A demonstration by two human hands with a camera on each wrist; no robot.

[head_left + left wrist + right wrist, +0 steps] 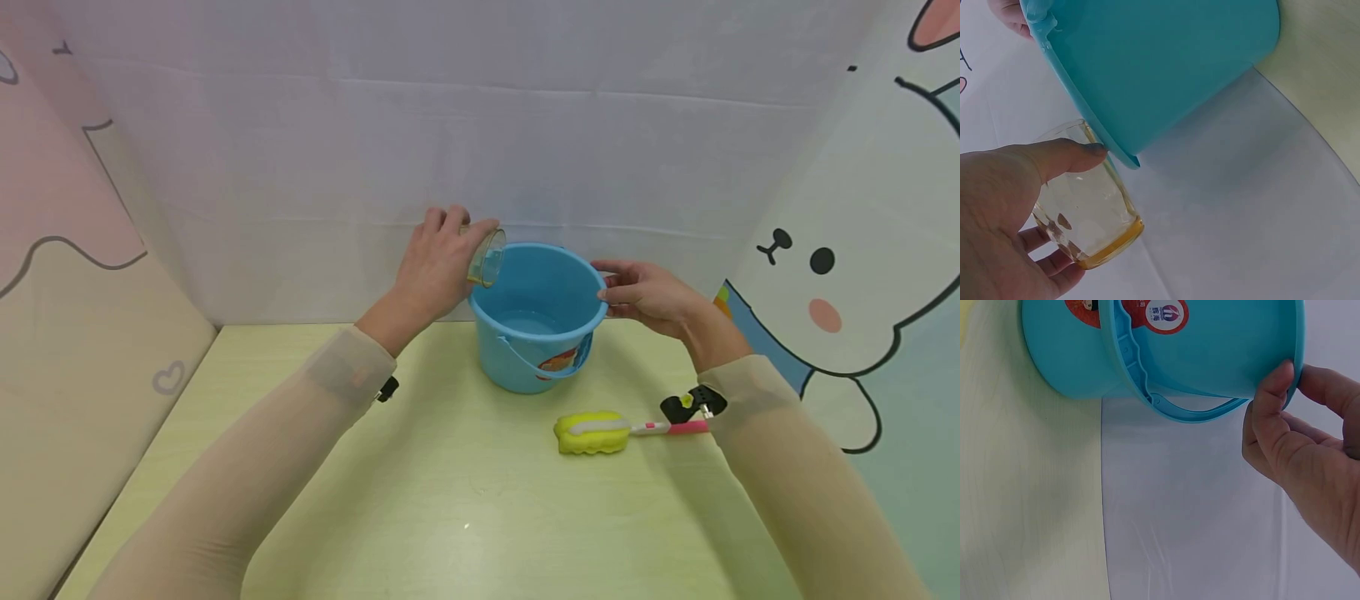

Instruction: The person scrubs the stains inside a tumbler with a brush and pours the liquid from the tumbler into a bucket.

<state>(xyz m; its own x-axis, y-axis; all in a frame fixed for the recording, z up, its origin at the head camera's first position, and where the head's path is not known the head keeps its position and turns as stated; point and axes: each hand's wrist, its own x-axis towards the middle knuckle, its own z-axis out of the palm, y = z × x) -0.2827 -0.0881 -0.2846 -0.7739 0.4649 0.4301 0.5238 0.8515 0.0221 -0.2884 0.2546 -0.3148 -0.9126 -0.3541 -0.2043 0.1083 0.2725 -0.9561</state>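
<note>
While the left hand [435, 262] tipped a small clear drinking glass with an amber-tinted base [487, 257] mouth-down over the rim of the round blue plastic bucket [536, 321], its thumb and fingers were curled round the glass wall, a grip that suited pouring into the bucket. The bucket stood near the far edge of the pale yellow-green desk [420, 500], about midway along it, with shallow water showing at its bottom. The right hand [648, 296] rested against the bucket's right rim, thumb and fingertips pinching it lightly, apparently to steady it against the tilted glass. A yellow sponge brush with a pink handle [600, 432] lay on the desk nearer the front, just right of the bucket, untouched.

The head view alone showed the water inside and the brush. The left wrist view showed the glass [1088, 200] lying just against the bucket's lip [1119, 153], and no liquid could be made out in it. The right wrist view showed the thumb [1272, 394] pressed on the outside of the rim, the bucket's lowered handle [1185, 412] and its printed stickers [1166, 312].
</note>
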